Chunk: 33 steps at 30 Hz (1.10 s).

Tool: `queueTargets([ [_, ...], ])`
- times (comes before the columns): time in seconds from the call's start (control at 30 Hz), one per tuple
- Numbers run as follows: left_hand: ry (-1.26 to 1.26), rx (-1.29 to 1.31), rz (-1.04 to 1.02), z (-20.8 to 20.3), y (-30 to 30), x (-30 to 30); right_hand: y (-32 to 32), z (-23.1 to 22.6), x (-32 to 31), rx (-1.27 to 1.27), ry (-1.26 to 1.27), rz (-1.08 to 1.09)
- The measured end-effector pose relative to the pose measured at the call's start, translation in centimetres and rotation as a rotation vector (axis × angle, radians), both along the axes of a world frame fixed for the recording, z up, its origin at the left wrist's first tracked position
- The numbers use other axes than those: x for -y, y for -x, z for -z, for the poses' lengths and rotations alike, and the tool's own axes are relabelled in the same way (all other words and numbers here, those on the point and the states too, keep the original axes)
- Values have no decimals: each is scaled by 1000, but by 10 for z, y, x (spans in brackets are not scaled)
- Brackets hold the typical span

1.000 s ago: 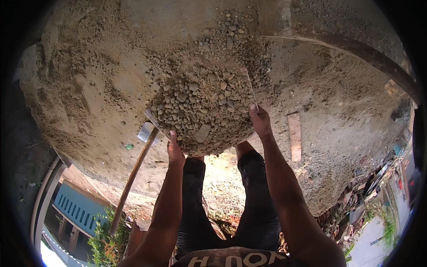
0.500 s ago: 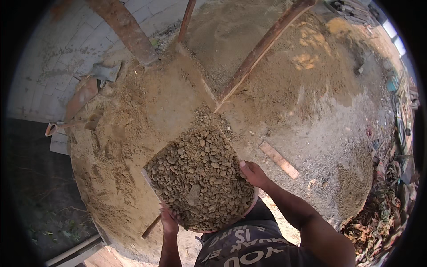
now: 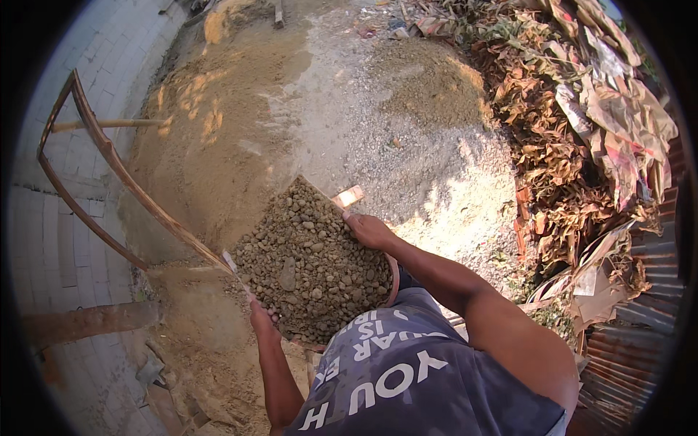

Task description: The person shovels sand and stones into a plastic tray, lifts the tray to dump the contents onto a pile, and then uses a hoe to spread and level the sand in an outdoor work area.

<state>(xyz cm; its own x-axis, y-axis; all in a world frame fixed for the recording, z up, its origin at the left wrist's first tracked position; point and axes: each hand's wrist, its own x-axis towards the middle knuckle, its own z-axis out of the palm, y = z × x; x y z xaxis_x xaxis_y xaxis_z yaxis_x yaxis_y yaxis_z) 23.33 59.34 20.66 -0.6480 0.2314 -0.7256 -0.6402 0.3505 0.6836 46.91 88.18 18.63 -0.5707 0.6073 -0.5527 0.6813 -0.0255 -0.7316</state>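
Note:
A wide, open-fronted scoop-like tray (image 3: 395,282) is held in front of my body, heaped with brownish gravel and lumps of stone (image 3: 313,269). My left hand (image 3: 263,317) grips its left side edge, fingers curled round it and partly hidden. On the opposite side, my right hand (image 3: 368,230) clasps the edge with the thumb on top near the stones. The tray's front comes to a corner pointing away from me, and its rounded pinkish rim lies close to my shirt. Its underside is out of sight.
A wooden frame (image 3: 109,152) stands at the left by a block wall (image 3: 54,225). Sand (image 3: 211,123) spreads ahead, with pale gravelly ground beside it. A short board (image 3: 347,196) lies past the tray. Dry leaves (image 3: 545,152) and corrugated metal sheets (image 3: 618,363) are at the right.
My view and body have turned to the right, carrying the loaded tray round. The wooden frame now appears farther left, and the leaf pile shows more fully. Both hands keep their hold.

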Motion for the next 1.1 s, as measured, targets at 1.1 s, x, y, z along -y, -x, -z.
queueTargets([
  [1.1,287,760,776,142,-380,-620,-602,70,-226,444,505,843],
])
